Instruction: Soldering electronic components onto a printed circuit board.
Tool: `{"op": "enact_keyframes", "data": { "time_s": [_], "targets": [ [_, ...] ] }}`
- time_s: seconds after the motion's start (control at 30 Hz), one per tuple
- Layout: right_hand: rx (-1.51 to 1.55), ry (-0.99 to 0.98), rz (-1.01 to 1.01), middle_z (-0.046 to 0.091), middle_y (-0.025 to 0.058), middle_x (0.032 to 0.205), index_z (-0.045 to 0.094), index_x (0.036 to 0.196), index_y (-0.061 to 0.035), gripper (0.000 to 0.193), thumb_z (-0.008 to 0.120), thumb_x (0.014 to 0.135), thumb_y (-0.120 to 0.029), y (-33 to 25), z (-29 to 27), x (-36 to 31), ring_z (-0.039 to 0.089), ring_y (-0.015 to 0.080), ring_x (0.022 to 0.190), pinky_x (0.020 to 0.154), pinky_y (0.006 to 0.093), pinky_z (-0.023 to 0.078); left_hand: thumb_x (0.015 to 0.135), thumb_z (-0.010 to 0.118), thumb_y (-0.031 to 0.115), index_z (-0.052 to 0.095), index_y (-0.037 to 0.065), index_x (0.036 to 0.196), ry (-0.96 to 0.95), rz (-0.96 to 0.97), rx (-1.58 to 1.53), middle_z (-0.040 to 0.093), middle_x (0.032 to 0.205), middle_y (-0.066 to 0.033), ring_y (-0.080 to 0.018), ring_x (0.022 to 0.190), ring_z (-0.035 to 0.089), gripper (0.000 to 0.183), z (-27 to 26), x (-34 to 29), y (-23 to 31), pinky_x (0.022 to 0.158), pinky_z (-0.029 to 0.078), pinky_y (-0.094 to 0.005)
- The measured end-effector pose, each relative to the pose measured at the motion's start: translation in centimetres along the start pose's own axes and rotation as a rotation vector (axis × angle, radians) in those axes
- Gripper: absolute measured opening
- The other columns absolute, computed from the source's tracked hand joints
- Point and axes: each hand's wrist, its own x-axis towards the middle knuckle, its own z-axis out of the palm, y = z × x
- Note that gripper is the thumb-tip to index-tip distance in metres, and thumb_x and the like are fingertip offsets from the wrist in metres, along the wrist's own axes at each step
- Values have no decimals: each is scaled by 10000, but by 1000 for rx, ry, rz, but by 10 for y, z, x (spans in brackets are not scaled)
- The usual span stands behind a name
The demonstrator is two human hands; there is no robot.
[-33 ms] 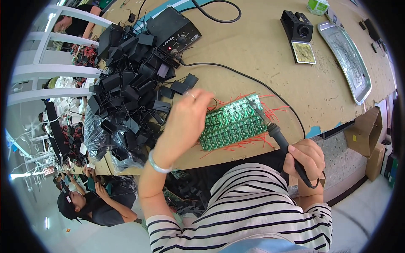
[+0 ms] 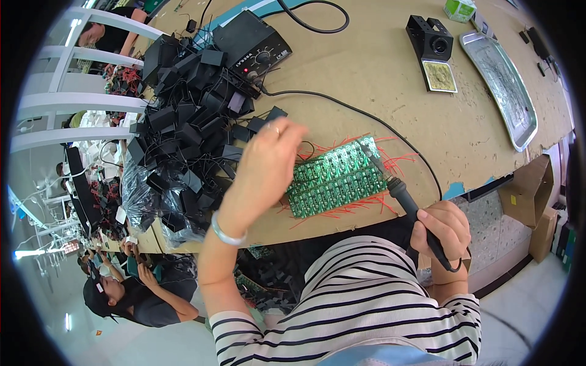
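A green circuit board panel lies on the bench in front of me, with thin red wires sticking out along its edges. My right hand is closed round the dark handle of a soldering iron. The iron's tip points up and left, over the panel's upper right part. My left hand hovers at the panel's left end, fingers drawn together. Whatever it pinches is hidden; a thin black wire curves close to its fingertips. Just beyond that hand, a heap of black plastic boxes with black wires covers the left side.
A black soldering station with a lit red lamp stands behind the heap, its cable crossing the bench. At the far right are an iron stand with a yellow sponge and a metal tray. Another person works at the left.
My left hand has shifted slightly left, away from the panel. The right hand and the soldering iron look unmoved.
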Motion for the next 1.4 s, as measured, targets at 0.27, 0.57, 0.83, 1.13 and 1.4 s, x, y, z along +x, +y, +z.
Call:
{"op": "enact_keyframes", "data": {
  "time_s": [0.27, 0.57, 0.83, 1.13, 1.4],
  "targets": [
    [-2, 65, -5, 675, 74, 756, 689, 992, -18, 245, 750, 757, 15, -2, -6, -3, 641, 227, 586, 534, 318, 524, 856, 682, 9, 687, 16, 1048, -662, 179, -303, 670, 944, -156, -358, 866, 649, 192, -6, 50, -34, 826, 533, -413],
    [17, 54, 28, 668, 62, 746, 690, 988, -21, 242, 759, 757, 7, -2, -9, -9, 636, 215, 578, 529, 313, 523, 880, 704, 0, 739, 9, 976, -57, 37, -381, 670, 826, -98, -192, 670, 663, 103, -20, 17, -20, 605, 502, -300],
    [150, -105, -10, 667, 59, 786, 702, 978, -9, 282, 787, 713, 33, -5, 5, -13, 638, 209, 596, 516, 306, 520, 837, 762, 71, 740, 69, 896, -173, 205, -202, 690, 876, -55, -260, 730, 676, 63, 6, 5, -5, 635, 530, -353],
    [169, -126, -8, 665, 59, 789, 711, 966, -4, 284, 792, 697, 39, -7, 17, -17, 635, 209, 593, 510, 304, 515, 838, 754, 99, 739, 81, 881, -154, 218, -178, 695, 865, -41, -271, 713, 675, 49, 13, 2, -6, 626, 522, -374],
    [146, -141, -21, 664, 55, 802, 713, 965, -12, 292, 795, 690, 39, -5, 20, -17, 630, 204, 597, 501, 299, 505, 863, 713, 138, 710, 88, 855, -151, 186, -209, 666, 835, -44, -285, 713, 669, 50, 18, 0, -7, 617, 510, -408]
  ]
}}
